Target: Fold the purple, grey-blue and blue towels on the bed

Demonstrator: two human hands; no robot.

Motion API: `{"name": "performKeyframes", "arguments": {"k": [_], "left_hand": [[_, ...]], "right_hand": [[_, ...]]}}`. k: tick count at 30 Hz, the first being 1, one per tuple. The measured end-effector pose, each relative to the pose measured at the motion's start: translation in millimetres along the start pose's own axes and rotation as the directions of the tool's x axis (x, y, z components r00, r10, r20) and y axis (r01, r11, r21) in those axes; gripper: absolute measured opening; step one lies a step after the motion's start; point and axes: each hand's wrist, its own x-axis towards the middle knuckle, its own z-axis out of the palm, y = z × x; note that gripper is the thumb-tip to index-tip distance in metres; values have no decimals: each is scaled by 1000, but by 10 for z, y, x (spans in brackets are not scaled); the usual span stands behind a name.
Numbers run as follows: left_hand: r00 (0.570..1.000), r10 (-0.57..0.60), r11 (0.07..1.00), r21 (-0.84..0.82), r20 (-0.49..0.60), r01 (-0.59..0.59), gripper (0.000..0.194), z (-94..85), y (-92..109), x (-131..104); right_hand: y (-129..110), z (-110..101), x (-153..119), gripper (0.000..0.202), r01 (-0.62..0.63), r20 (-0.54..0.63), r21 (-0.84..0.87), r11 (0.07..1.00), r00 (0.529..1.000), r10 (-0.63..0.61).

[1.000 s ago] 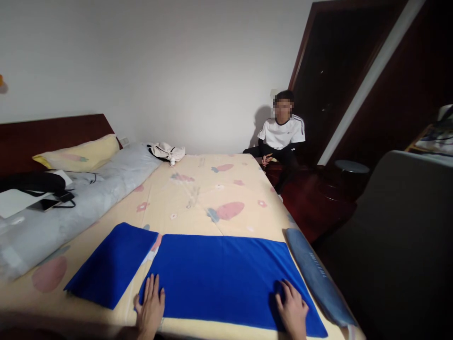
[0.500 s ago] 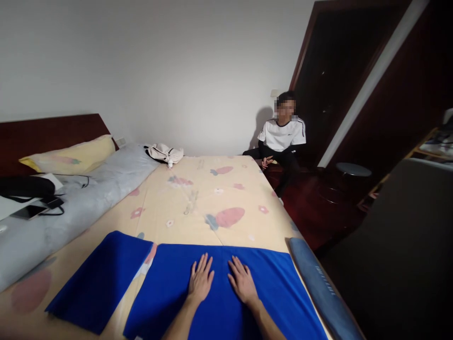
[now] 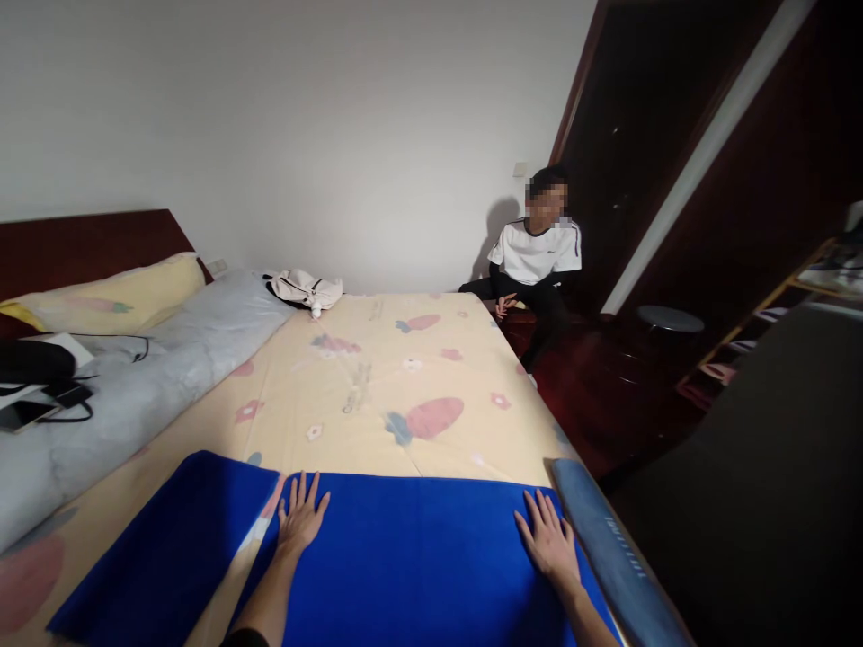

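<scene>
Though flat, larger blue cloth point(image 3: 418, 562) partly out-of-frame.

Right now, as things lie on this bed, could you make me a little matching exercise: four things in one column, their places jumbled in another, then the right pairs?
Things
1. Left hand
2. Smaller blue cloth
3. Blue-grey roll
4. Pale bag

Places
A. At the far end of the bed, near the wall
B. Near the far left corner of the larger blue cloth
C. Along the right edge of the bed
D. To the left of the larger blue cloth

Right pairs: 1-B, 2-D, 3-C, 4-A
</scene>
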Motion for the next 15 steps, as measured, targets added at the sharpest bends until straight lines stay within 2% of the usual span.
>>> {"name": "performKeyframes", "arguments": {"k": [4, 7, 9, 11, 13, 15], "left_hand": [[995, 8, 1000, -15, 99, -6, 61, -142, -41, 73], [999, 14, 1000, 5, 37, -14, 58, -176, 133, -48], [993, 100, 995, 8, -63, -99, 56, -90, 430, -284], [958, 254, 966, -18, -134, -259, 54, 86, 834, -631], [911, 382, 916, -68, -154, -395, 55, 314, 1243, -1026], [857, 497, 851, -115, -139, -512, 55, 535, 1541, -1391]], "right_hand": [[35, -102, 77, 68, -16, 51, 39, 999, 999, 14], [-117, -212, 57, 66, -18, 40, 55, 998, 999, 16], [-448, -248, -87, 63, 27, -23, 85, 996, 999, -25], [-939, -227, -354, 57, 167, -70, 159, 973, 985, -158], [-1449, -156, -700, 52, 358, -42, 263, 896, 932, -361], [-1802, -66, -1040, 52, 465, -5, 327, 823, 871, -491]]}}
